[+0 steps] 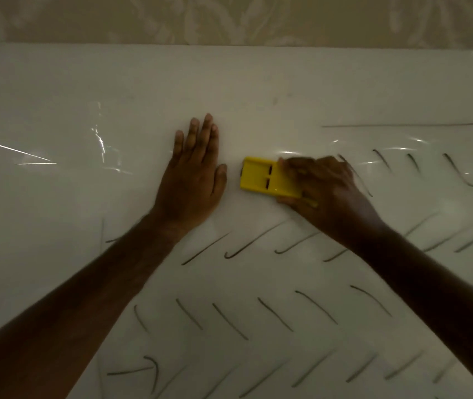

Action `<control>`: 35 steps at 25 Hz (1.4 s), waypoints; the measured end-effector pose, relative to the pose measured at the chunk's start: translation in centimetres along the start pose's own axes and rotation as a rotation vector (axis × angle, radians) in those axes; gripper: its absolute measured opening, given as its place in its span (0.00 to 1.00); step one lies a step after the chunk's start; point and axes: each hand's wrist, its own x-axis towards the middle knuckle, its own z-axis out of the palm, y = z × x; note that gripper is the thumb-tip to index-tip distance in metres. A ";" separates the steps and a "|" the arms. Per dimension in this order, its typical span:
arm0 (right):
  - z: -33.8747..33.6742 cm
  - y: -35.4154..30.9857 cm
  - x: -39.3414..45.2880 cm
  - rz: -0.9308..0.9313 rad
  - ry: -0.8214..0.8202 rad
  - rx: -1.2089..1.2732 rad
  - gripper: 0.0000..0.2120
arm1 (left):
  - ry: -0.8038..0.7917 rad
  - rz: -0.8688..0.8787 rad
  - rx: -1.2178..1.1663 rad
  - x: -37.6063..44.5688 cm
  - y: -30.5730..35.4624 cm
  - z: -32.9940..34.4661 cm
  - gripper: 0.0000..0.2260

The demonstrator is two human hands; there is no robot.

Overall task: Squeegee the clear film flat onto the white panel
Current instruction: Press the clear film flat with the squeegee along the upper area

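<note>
A large white panel (229, 82) fills most of the view, with dark slanted pen strokes across its lower and right parts. Clear film (100, 151) lies over it and shows only as glare lines and creases at the left and upper right. My left hand (193, 180) lies flat on the film, palm down, fingers together and pointing away from me. Just to its right, my right hand (324, 191) grips a yellow plastic squeegee (261, 177), whose free edge points left towards my left thumb. The squeegee lies low against the surface.
A beige patterned wall (229, 18) runs along the panel's far edge. A thin dark straight line (402, 125) crosses the panel at the upper right. Both forearms reach in from the bottom corners.
</note>
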 end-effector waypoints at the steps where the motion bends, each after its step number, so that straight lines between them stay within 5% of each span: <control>1: -0.6 0.3 -1.6 -0.022 -0.004 -0.006 0.28 | -0.001 -0.004 0.002 0.0 0.1 0.0 0.30; 4: -2.4 4.1 -3.0 -0.040 -0.004 -0.077 0.26 | 0.007 -0.016 0.026 -0.2 0.5 0.2 0.31; 10: -1.3 7.5 5.9 0.212 0.040 -0.110 0.32 | 0.018 -0.056 0.064 0.9 2.2 0.9 0.32; 19: -2.8 5.0 -4.3 -0.064 -0.013 -0.066 0.27 | 0.031 -0.040 0.066 1.3 2.5 1.0 0.32; 25: -3.0 10.5 3.5 0.201 0.027 -0.085 0.32 | 0.037 -0.078 0.063 2.1 4.0 1.3 0.32; 35: -4.2 7.8 -7.3 -0.046 -0.007 -0.047 0.23 | 0.044 -0.036 0.060 3.4 6.7 2.0 0.31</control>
